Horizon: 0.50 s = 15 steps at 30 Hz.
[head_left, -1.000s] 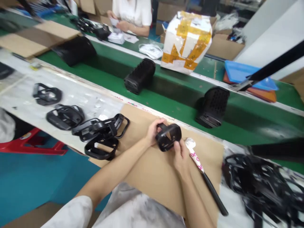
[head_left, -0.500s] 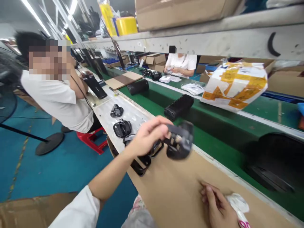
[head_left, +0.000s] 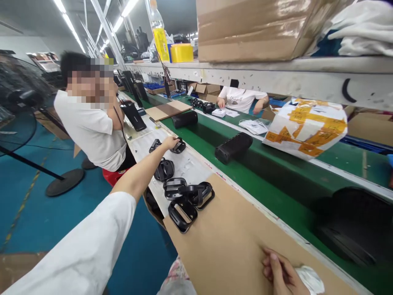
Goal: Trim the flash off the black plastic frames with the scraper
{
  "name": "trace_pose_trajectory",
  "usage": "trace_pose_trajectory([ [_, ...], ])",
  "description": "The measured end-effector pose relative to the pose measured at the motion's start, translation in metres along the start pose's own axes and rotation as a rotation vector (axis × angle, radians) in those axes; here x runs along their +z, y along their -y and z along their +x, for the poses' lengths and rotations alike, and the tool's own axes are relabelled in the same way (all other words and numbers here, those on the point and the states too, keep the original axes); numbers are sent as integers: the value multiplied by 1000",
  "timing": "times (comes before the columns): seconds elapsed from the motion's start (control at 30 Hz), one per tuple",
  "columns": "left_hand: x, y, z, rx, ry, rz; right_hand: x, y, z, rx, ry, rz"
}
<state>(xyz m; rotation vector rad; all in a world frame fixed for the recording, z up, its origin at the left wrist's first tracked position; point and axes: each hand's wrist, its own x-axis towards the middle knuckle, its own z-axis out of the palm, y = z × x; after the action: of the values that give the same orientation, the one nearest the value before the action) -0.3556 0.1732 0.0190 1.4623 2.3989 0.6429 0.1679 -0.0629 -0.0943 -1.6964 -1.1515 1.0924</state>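
My left arm is stretched out along the bench, and my left hand (head_left: 170, 142) has its fingers closed on the edge of a black plastic part (head_left: 179, 147), which sits at the bench surface. Right beside it lies another black part (head_left: 155, 145), partly behind my wrist. Closer in are a rounded black part (head_left: 164, 169) and a small cluster of black frame-like parts (head_left: 183, 215) with oblong openings. My right hand (head_left: 281, 270) rests low over the brown cardboard sheet (head_left: 233, 233), fingers curled together; whatever is between them, if anything, cannot be made out. White material is around that wrist.
Along the bench runs a green conveyor (head_left: 276, 180) carrying black cylindrical speakers (head_left: 233, 146) and a large dark object (head_left: 346, 225). A taped white box (head_left: 307, 129) stands beyond. A co-worker (head_left: 89, 123) sits at left, another person (head_left: 242, 98) across. A shelf (head_left: 276, 76) hangs overhead.
My left hand has moved forward and left, carrying the black part from above the cardboard to the far bench surface. My right hand has stayed nearly still. The view has shifted slightly.
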Motion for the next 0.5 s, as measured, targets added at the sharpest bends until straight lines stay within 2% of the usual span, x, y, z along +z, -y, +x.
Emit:
trace_pose_trajectory([
  [0.1,-14,2,-20,84,-84,50,1,-4,1,-13,-18,26],
  [0.17,-32,3,-48,148,-100,83,1,-7,2,-1,-21,22],
  [0.27,-63,11,-115,213,1,64,0,-9,2,37,-16,-38],
  [0.33,-74,23,-168,209,12,-3,-1,-8,1,56,-11,-94],
  [0.4,-71,37,-221,181,152,-154,-2,-6,0,78,-9,-131],
  [0.47,-50,49,-270,176,283,-231,-2,-7,-1,98,-2,-143],
  [0.5,-34,53,-292,195,266,-250,-2,-7,-1,100,8,-149],
])
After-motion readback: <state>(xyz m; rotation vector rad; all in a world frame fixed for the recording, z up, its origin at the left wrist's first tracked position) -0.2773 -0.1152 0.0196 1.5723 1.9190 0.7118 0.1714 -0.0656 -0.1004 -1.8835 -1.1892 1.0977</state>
